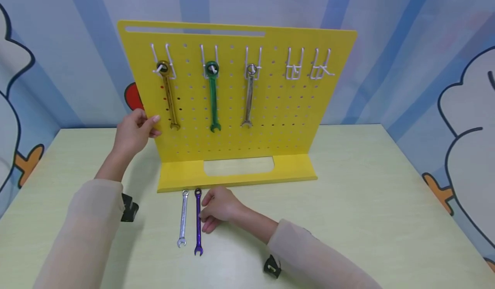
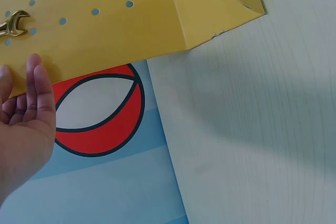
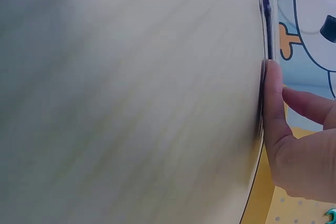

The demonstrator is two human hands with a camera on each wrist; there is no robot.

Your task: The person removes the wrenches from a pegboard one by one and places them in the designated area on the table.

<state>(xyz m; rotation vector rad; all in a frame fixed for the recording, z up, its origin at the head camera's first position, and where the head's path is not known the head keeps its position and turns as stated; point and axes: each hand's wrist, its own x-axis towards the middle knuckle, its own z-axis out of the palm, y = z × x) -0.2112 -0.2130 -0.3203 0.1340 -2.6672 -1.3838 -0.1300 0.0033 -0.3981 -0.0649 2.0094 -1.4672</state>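
Observation:
My left hand holds the left edge of a yellow pegboard, with fingertips over its front in the left wrist view. My right hand is low at the table, its fingers against the right side of a purple wrench; in the right wrist view a finger lies along the purple wrench. Left of it lies a silver wrench. Gold, green and silver-grey wrenches hang by their ring ends from white hooks on the pegboard.
Two white hooks at the board's right bear nothing. The board's base has a cut-out and stands on a pale wood table. Behind and beside it is a printed cartoon backdrop. Black straps show under both sleeves.

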